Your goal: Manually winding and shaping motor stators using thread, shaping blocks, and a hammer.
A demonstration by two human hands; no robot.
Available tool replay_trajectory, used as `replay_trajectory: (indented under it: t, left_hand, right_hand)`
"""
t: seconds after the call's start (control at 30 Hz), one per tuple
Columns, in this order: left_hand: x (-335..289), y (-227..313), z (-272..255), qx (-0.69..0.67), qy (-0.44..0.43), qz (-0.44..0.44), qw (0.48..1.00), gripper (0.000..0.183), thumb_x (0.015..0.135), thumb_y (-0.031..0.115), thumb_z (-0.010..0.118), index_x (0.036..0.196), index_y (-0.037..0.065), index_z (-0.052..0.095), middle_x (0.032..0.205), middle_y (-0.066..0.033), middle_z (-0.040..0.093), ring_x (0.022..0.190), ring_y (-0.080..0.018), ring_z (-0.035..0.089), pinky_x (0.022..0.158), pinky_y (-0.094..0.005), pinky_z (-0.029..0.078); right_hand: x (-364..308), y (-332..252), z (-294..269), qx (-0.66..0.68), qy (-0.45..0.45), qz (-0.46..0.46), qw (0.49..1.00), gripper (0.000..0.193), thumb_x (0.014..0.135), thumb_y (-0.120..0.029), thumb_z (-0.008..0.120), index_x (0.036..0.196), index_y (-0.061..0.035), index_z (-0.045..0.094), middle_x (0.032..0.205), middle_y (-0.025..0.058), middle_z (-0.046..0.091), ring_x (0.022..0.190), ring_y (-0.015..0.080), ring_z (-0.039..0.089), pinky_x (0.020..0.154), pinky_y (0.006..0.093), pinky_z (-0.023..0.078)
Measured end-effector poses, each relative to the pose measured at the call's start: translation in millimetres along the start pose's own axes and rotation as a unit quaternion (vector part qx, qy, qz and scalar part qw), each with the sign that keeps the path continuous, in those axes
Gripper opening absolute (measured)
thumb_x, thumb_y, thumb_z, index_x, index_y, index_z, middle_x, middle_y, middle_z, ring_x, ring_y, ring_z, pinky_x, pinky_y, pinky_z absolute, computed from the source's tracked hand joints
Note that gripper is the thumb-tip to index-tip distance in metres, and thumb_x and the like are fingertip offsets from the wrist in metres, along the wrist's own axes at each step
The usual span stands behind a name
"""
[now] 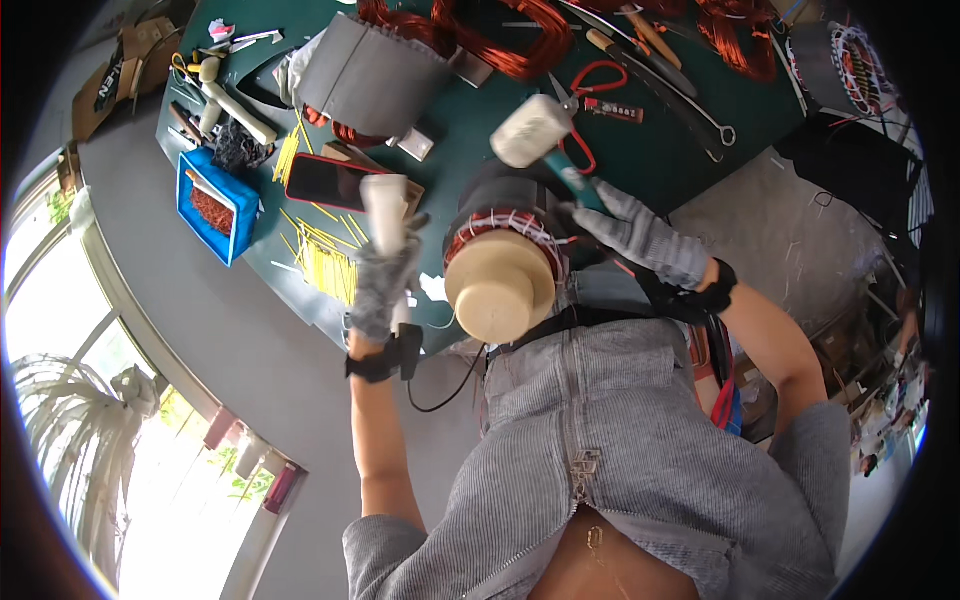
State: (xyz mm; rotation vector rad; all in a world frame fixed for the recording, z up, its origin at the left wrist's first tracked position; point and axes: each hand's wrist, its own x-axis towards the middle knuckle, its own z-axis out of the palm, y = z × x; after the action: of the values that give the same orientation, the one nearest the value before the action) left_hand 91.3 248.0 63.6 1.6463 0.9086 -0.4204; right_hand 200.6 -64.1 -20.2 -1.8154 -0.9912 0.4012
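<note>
My right hand (645,232), in a grey knit glove, grips a mallet (530,130) by its teal handle. The mallet's white head is raised above the far side of a dark motor stator (500,190). My gloved left hand (385,285) is closed round a white cylindrical piece (386,212), held upright left of the stator and blurred by motion. Copper windings (510,222) laced with white cord ring the stator's near end. Against that end sits a beige stepped round block (500,285), close to my waist.
On the green table (680,150) lie red-handled scissors (590,100), a phone (335,183), yellow strips (328,270) and copper coils (510,40). A large grey stator core (375,75) stands at the back. Left are a blue bin (235,225) and another mallet (235,105).
</note>
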Motion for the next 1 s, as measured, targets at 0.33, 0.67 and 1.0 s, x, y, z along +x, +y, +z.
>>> replay_trajectory:
  t: [0.33, 0.67, 1.0]
  left_hand:
    - [-54, -69, 27, -0.202, -0.027, -0.066, 0.977, 0.022, 0.081, 0.023, 0.062, 0.090, 0.003, 0.056, 0.062, -0.0005, 0.052, 0.046, -0.0088, 0.048, 0.043, -0.0222, 0.040]
    - [-52, 56, -19, -0.197, 0.159, 0.285, 0.924, 0.026, 0.092, 0.035, 0.051, 0.080, 0.012, 0.048, 0.062, -0.0016, 0.044, 0.050, -0.0124, 0.038, 0.055, -0.0276, 0.037]
    - [1, 115, 50, -0.247, 0.023, 0.358, 0.900, 0.034, 0.091, 0.018, 0.051, 0.061, 0.003, 0.049, 0.056, -0.0072, 0.054, 0.049, -0.0135, 0.050, 0.047, -0.0247, 0.041]
  right_hand:
    - [55, 15, 41, 0.119, -0.123, 0.027, 0.985, 0.035, 0.091, -0.005, 0.044, 0.126, -0.0106, 0.045, 0.119, 0.0079, 0.058, 0.110, 0.0230, 0.054, 0.095, 0.0317, 0.043]
    - [25, 17, 23, -0.177, -0.028, -0.103, 0.978, 0.031, 0.088, -0.006, 0.045, 0.118, -0.0077, 0.054, 0.120, 0.0053, 0.058, 0.111, 0.0275, 0.051, 0.099, 0.0358, 0.039]
    - [43, 3, -12, 0.015, -0.102, 0.179, 0.978, 0.031, 0.086, -0.017, 0.058, 0.114, -0.0040, 0.058, 0.103, 0.0152, 0.062, 0.096, 0.0287, 0.058, 0.087, 0.0350, 0.046]
